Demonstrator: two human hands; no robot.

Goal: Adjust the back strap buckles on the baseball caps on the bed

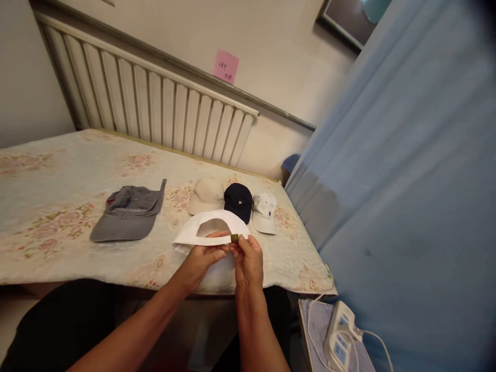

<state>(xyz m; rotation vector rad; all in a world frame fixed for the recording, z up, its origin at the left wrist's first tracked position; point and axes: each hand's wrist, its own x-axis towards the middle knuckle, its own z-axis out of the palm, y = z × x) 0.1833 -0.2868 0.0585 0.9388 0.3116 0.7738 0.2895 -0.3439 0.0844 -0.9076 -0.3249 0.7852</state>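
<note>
A white baseball cap [188,230] is held up over the near side of the bed, its back opening and strap facing me. My left hand [205,261] grips the strap from below, left of the brass-coloured buckle [234,238]. Right at the buckle, my right hand [248,258] pinches the strap end between thumb and fingers. Behind the white cap lie a beige cap [207,195], a navy cap [238,201] and a small off-white cap [264,213] in a row. A grey cap [129,214] rests farther left, its strap sticking up unfastened.
The caps lie on a floral bedspread [96,170]. A white radiator [155,98] runs along the wall, with a pink note [226,66] above it. On the right hangs a blue curtain [395,181]. A power strip [340,336] with cables sits on a small stand at lower right.
</note>
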